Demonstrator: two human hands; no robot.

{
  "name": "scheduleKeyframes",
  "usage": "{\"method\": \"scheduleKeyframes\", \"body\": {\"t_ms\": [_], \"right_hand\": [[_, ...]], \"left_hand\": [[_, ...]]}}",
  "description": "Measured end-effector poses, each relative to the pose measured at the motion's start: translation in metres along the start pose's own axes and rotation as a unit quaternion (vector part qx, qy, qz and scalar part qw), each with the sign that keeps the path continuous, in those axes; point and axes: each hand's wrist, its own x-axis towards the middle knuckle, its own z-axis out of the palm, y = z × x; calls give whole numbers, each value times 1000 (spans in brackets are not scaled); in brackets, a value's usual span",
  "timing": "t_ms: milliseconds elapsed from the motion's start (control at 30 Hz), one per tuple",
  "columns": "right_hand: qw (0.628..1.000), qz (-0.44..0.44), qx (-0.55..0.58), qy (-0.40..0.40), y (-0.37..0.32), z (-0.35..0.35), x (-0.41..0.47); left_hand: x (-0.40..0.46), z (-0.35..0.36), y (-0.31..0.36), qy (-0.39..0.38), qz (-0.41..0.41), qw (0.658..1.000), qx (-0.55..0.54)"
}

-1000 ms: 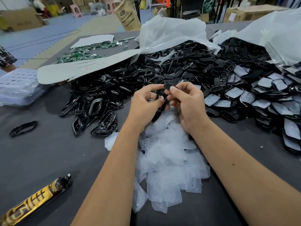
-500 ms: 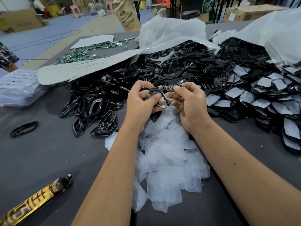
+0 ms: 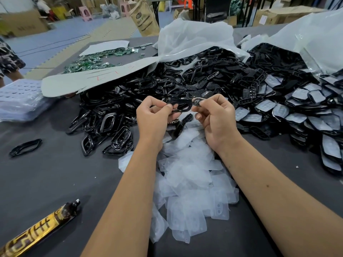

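While I watched through the head camera, the left hand (image 3: 153, 117) and the right hand (image 3: 218, 119) held one black frame (image 3: 181, 105) between them. It was raised above the bench (image 3: 46, 173), just over the heap of clear films (image 3: 187, 175). Each hand pinched one end of it between thumb and curled fingertips, the other fingers folded in. The right hand's pinch seemed to take in a small grey-edged piece as well, though I could not tell whether it was joined to the frame or separate.

My worry was the grip. The frame looked thin and glossy, and it was held only at its ends. If the hands pulled or twisted against each other too hard, I judged it could bend, snap or spring free. A drop would land it among the loose films or send it into the pile of black frames (image 3: 115, 115) just beyond, where it would be hard to tell from the rest. Pressing a part in askew could also leave it half seated.
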Motion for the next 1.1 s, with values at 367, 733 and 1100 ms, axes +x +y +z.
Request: {"method": "scheduleKeyframes", "body": {"t_ms": [367,733,1100], "right_hand": [[995,-64,-64,-30,6,3,-6],[993,-71,-74,-50,6,4,-8],[991,-85,-100,-30,13,-1,2]], "left_hand": [[-2,3,1,1,36,999,-7],[-4,4,0,-1,26,999,19],[0,6,-2,20,21,1000,8]]}}
